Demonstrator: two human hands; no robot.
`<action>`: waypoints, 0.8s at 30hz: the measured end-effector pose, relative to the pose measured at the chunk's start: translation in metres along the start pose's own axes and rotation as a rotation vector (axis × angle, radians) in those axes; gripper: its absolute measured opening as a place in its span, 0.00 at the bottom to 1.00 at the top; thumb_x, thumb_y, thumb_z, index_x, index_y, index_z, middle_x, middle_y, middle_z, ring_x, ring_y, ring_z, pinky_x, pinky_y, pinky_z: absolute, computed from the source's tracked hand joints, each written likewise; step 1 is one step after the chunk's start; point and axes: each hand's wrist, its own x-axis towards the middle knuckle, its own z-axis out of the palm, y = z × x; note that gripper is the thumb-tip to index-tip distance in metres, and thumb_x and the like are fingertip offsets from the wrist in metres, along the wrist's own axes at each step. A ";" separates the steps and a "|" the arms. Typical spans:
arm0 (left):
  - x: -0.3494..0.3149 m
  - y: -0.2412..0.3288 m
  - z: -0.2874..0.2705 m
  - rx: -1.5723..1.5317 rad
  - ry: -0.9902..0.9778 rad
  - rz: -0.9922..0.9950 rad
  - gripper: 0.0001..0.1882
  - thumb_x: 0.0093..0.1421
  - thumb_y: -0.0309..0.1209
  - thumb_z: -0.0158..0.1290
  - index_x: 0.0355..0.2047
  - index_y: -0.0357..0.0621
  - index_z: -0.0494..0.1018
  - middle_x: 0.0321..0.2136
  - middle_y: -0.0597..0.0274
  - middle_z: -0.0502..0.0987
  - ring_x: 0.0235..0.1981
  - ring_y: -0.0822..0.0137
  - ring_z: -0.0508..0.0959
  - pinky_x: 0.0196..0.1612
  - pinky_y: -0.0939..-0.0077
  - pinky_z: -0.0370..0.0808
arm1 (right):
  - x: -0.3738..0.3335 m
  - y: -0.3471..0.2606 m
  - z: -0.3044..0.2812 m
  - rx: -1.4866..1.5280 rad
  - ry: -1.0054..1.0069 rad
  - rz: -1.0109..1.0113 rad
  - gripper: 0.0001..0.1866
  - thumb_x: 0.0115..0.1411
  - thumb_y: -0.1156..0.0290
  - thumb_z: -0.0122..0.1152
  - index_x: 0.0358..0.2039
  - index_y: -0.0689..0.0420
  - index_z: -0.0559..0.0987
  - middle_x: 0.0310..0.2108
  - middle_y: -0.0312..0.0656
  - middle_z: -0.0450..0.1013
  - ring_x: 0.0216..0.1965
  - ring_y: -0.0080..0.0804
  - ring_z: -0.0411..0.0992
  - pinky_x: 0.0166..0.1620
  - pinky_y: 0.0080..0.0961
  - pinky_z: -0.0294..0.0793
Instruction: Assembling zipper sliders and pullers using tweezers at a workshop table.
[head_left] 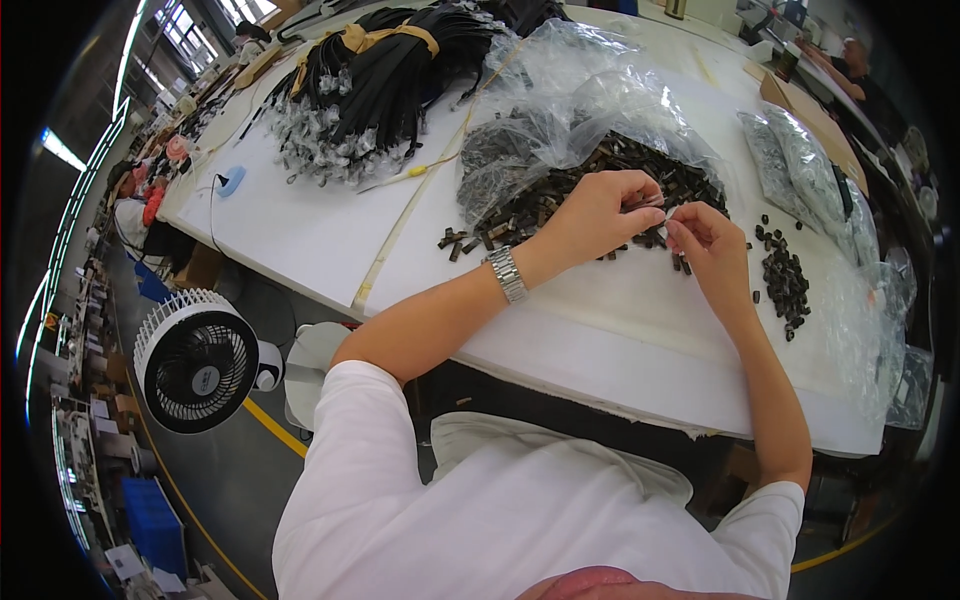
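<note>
— White worktable (300,225) filled the workshop view; where were your hands?
— Your left hand (600,215) and right hand (705,240) met fingertip to fingertip, pinching a small dark clip (655,203) above the heap of dark clips (590,185) spilling from a clear plastic bag (570,90).

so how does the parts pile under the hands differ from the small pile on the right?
The big pile is large, brownish, and spills out of a clear plastic bag. The small pile is far smaller, darker, and lies bare on the white table. Both are loose heaps of small dark pieces.
</note>
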 end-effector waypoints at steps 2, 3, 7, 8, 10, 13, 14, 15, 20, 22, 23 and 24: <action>-0.003 -0.002 -0.005 0.085 -0.046 0.064 0.12 0.66 0.34 0.62 0.37 0.34 0.82 0.27 0.62 0.83 0.26 0.76 0.78 0.32 0.77 0.75 | -0.003 -0.014 0.004 0.204 -0.096 0.127 0.05 0.72 0.74 0.62 0.41 0.62 0.81 0.30 0.33 0.78 0.32 0.17 0.74 0.36 0.20 0.74; -0.002 0.001 -0.003 0.084 -0.043 0.062 0.12 0.66 0.34 0.62 0.37 0.34 0.82 0.27 0.62 0.83 0.26 0.76 0.78 0.32 0.77 0.75 | -0.005 -0.013 0.004 0.203 -0.100 0.129 0.05 0.72 0.74 0.62 0.41 0.62 0.81 0.30 0.33 0.78 0.32 0.17 0.74 0.36 0.20 0.74; -0.002 0.006 -0.004 0.103 -0.104 -0.013 0.13 0.66 0.35 0.62 0.34 0.36 0.82 0.22 0.65 0.81 0.21 0.77 0.75 0.27 0.75 0.72 | -0.008 -0.007 0.004 0.376 -0.140 0.069 0.06 0.74 0.76 0.57 0.44 0.64 0.80 0.32 0.36 0.79 0.32 0.20 0.75 0.37 0.21 0.76; -0.001 0.006 -0.005 0.103 -0.126 -0.027 0.13 0.66 0.36 0.63 0.33 0.36 0.82 0.20 0.66 0.81 0.20 0.78 0.75 0.26 0.76 0.71 | -0.008 -0.005 0.004 0.426 -0.149 0.077 0.06 0.74 0.77 0.56 0.45 0.65 0.79 0.33 0.38 0.79 0.33 0.21 0.75 0.37 0.21 0.76; -0.002 0.006 -0.004 0.094 -0.135 -0.030 0.13 0.66 0.36 0.62 0.32 0.36 0.82 0.20 0.67 0.80 0.20 0.78 0.75 0.26 0.76 0.71 | -0.009 -0.003 0.001 0.430 -0.187 0.077 0.06 0.74 0.77 0.55 0.46 0.65 0.78 0.34 0.39 0.79 0.34 0.21 0.75 0.38 0.22 0.77; -0.003 0.008 -0.005 0.061 -0.167 -0.044 0.13 0.66 0.36 0.62 0.31 0.37 0.81 0.20 0.67 0.80 0.19 0.79 0.74 0.25 0.78 0.70 | -0.010 -0.011 -0.002 0.450 -0.222 0.100 0.07 0.74 0.77 0.56 0.48 0.65 0.78 0.35 0.40 0.80 0.35 0.22 0.76 0.40 0.23 0.78; -0.005 0.009 -0.007 0.036 -0.190 -0.055 0.13 0.66 0.36 0.62 0.31 0.37 0.81 0.21 0.67 0.80 0.19 0.79 0.73 0.23 0.80 0.68 | -0.011 -0.013 -0.002 0.465 -0.221 0.124 0.07 0.73 0.76 0.58 0.48 0.64 0.78 0.35 0.40 0.80 0.36 0.22 0.77 0.41 0.23 0.79; -0.004 0.012 -0.007 0.040 -0.185 -0.060 0.13 0.66 0.36 0.62 0.31 0.37 0.81 0.21 0.67 0.80 0.19 0.79 0.73 0.23 0.80 0.68 | -0.011 -0.015 -0.004 0.469 -0.228 0.122 0.07 0.73 0.76 0.58 0.48 0.64 0.78 0.35 0.40 0.80 0.36 0.22 0.77 0.41 0.23 0.79; -0.004 0.007 -0.004 -0.478 -0.258 -0.321 0.12 0.68 0.35 0.62 0.33 0.38 0.80 0.25 0.65 0.80 0.15 0.83 0.66 0.18 0.84 0.60 | -0.018 -0.018 -0.012 0.565 -0.179 0.122 0.10 0.70 0.75 0.64 0.49 0.64 0.78 0.37 0.41 0.82 0.38 0.24 0.80 0.43 0.25 0.81; -0.002 0.011 -0.001 -0.566 -0.264 -0.345 0.12 0.68 0.35 0.62 0.32 0.37 0.80 0.25 0.65 0.80 0.15 0.83 0.66 0.18 0.85 0.59 | -0.021 -0.015 -0.016 0.567 -0.145 0.107 0.10 0.70 0.75 0.64 0.49 0.64 0.78 0.38 0.42 0.83 0.38 0.25 0.80 0.44 0.25 0.81; 0.000 0.012 0.001 -0.651 -0.272 -0.367 0.12 0.69 0.34 0.62 0.32 0.37 0.80 0.25 0.64 0.80 0.14 0.83 0.66 0.17 0.85 0.59 | -0.023 -0.014 -0.019 0.568 -0.109 0.089 0.10 0.70 0.75 0.64 0.49 0.65 0.79 0.38 0.43 0.83 0.38 0.25 0.81 0.44 0.25 0.82; -0.001 0.012 -0.001 -0.681 -0.272 -0.382 0.12 0.69 0.34 0.62 0.32 0.37 0.79 0.25 0.64 0.80 0.14 0.84 0.66 0.16 0.86 0.58 | -0.024 -0.017 -0.019 0.548 -0.087 0.108 0.10 0.70 0.75 0.64 0.49 0.65 0.79 0.38 0.43 0.83 0.38 0.25 0.81 0.44 0.25 0.82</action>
